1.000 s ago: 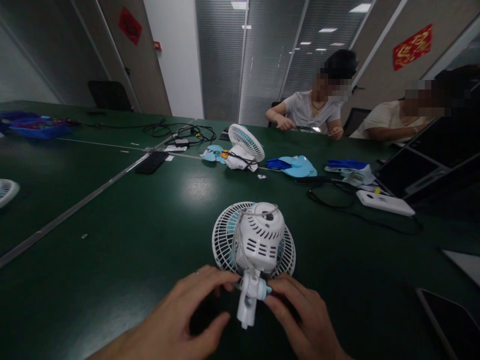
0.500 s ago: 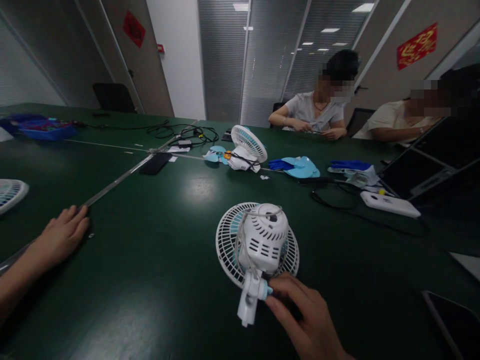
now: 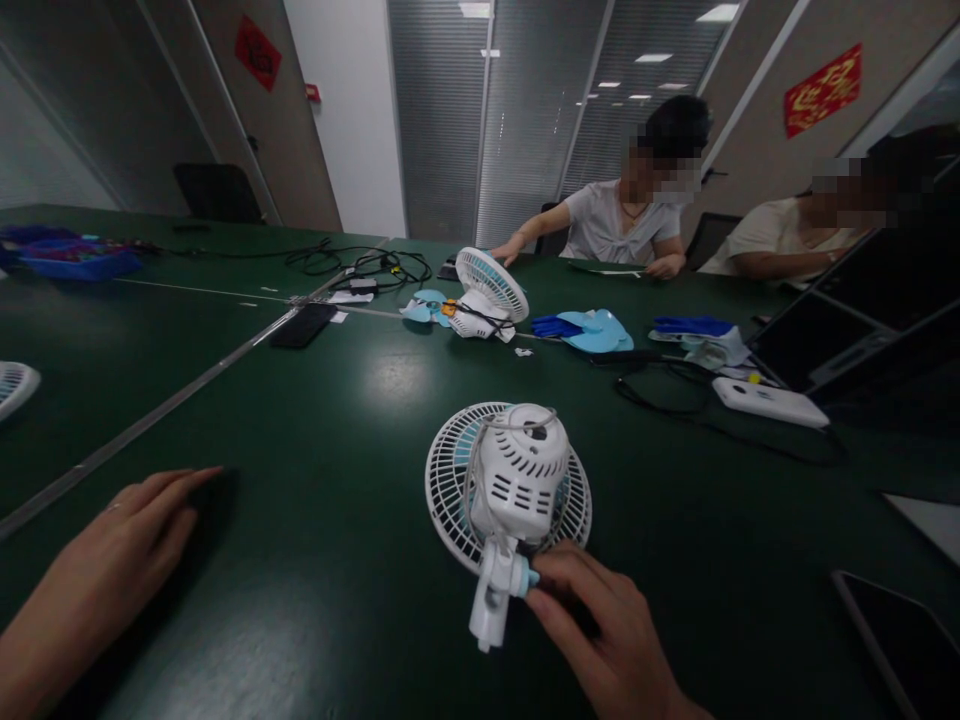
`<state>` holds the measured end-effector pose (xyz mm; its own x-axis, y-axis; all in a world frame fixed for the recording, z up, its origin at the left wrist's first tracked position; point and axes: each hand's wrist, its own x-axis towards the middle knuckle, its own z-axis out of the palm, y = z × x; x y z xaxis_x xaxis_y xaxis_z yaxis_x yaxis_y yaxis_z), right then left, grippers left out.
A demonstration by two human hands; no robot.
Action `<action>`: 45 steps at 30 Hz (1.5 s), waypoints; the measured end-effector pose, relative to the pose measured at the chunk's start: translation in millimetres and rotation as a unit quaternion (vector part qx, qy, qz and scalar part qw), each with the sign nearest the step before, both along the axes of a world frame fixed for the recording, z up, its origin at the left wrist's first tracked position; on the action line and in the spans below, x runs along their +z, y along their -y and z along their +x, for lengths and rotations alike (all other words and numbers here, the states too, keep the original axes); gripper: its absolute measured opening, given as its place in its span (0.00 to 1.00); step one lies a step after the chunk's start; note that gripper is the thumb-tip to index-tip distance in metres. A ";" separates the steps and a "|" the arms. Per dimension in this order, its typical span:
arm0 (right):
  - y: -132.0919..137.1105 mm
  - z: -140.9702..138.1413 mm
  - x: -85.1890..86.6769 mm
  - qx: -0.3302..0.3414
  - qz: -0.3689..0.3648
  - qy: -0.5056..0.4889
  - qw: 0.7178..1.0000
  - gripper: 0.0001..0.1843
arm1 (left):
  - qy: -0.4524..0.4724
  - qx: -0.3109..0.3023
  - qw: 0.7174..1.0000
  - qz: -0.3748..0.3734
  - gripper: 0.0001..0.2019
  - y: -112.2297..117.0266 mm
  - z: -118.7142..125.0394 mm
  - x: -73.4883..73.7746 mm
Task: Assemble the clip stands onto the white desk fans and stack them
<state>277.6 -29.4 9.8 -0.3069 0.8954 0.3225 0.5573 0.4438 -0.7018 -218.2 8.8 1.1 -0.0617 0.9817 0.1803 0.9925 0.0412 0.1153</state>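
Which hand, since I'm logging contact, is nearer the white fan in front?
Right. The right hand pinches the blue knob on the fan; the left hand lies flat on the table, well off to the fan's left.

White fan (image 3: 517,480) with light-blue knob (image 3: 530,577), dark green table (image 3: 315,430)

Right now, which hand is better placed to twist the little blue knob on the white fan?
The right hand. Its fingertips pinch the blue knob at the neck of the white fan. The left hand lies flat on the green table, far off to the side.
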 end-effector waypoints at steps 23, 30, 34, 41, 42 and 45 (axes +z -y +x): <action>1.1 -2.7 -2.3 0.009 0.047 -0.010 0.999 0.06 | 0.718 -0.223 0.611 -0.248 0.13 -12.6 226.1 37.2; 0.6 -2.2 -3.5 0.010 0.054 0.007 0.998 0.04 | 0.774 -0.171 0.571 -0.211 0.18 -10.2 243.2 16.9; 0.2 -0.8 -1.9 0.012 0.057 0.019 0.998 0.05 | 0.790 -0.168 0.554 -0.203 0.17 -10.5 248.3 20.9; 0.2 0.4 -6.1 0.002 0.065 0.040 0.997 0.07 | 0.779 -0.149 0.579 -0.186 0.14 -3.9 254.2 23.2; 0.6 0.7 -7.5 0.003 0.067 0.043 0.997 0.07 | 0.776 -0.142 0.586 -0.185 0.12 -0.4 253.3 22.6; 2.2 2.4 -11.5 0.008 0.068 0.051 0.996 0.07 | 0.754 -0.128 0.619 -0.181 0.12 16.5 247.2 19.0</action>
<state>280.1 -31.7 -1.7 -0.3577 0.8404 0.4072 0.6155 0.5401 -0.5740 28.9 -7.7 20.0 0.2740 0.9532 -0.1280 -0.2513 0.1994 0.9471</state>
